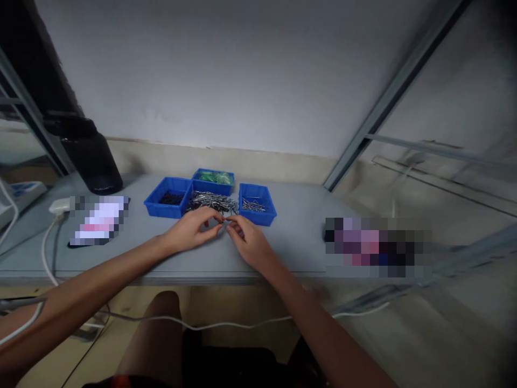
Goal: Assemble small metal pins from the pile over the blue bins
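My left hand [198, 229] and my right hand [249, 240] meet fingertip to fingertip over the grey table [266, 253]. Both are closed in a pinch, and whatever lies between the fingertips is too small to make out. Just behind them is a pile of thin silvery metal pieces [212, 200]. To its left stands a blue bin [165, 213] with small dark parts [172, 199]. A second blue bin [257, 217], holding some silvery pieces [253, 205], is to the right. Behind the pile, a third blue bin [214, 188] contains green, clear-looking items [217, 178].
A black bottle [91, 156] stands at the back left. Near it lie a white plug [60, 206] with a cable and a blurred phone-like device [100, 221]. A pixelated object [367, 242] is at the right. Metal frame posts [359, 143] flank the table; a white cable [218, 325] hangs below its front edge.
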Available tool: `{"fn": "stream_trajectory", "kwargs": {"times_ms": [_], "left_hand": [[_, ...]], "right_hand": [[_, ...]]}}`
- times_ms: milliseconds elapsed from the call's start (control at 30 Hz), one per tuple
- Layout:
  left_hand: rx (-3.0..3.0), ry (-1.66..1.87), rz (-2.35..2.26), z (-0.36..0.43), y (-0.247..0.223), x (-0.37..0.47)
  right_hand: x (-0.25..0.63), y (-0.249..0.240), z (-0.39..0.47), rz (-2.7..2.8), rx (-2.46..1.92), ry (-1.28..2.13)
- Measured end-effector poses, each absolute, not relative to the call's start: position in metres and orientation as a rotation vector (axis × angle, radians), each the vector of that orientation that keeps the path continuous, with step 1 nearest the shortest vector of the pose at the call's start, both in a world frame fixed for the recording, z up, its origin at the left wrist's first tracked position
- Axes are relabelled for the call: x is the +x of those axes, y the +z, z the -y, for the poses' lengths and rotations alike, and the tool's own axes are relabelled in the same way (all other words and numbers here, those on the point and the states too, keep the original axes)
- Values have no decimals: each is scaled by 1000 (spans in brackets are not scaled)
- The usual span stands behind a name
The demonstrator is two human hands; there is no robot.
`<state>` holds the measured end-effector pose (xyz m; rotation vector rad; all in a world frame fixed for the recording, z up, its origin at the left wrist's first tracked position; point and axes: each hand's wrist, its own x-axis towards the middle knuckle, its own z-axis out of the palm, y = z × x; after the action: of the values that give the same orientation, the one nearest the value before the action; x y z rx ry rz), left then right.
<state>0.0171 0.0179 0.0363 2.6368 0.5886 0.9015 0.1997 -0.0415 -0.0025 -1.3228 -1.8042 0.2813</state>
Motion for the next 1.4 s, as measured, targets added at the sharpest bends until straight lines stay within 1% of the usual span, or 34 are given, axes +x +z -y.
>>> {"fn": "stream_trajectory", "kwargs": {"times_ms": [133, 300, 433, 567, 1033, 1133, 1400], "left_hand": [[2692, 861, -632, -19, 37, 18], [2853, 791, -551, -18, 38, 19], [2953, 706, -548, -18, 37, 19], [2997, 694, -511, -18, 36, 18], [2943, 676, -549, -16, 39, 18], [2958, 671, -571, -17, 38, 18], [3022, 577, -657, -18, 35, 21]], "right_hand": [[200, 2, 45, 1800, -1291, 309], [198, 7, 48, 1883, -1289, 277], [197, 6, 47, 1897, -1308, 309], [197, 6, 46, 1889, -1293, 362], [203, 1, 40, 1774, -1204, 593], [202, 1, 42, 1744, -1203, 555], [197, 6, 50, 1878, -1220, 274]]}}
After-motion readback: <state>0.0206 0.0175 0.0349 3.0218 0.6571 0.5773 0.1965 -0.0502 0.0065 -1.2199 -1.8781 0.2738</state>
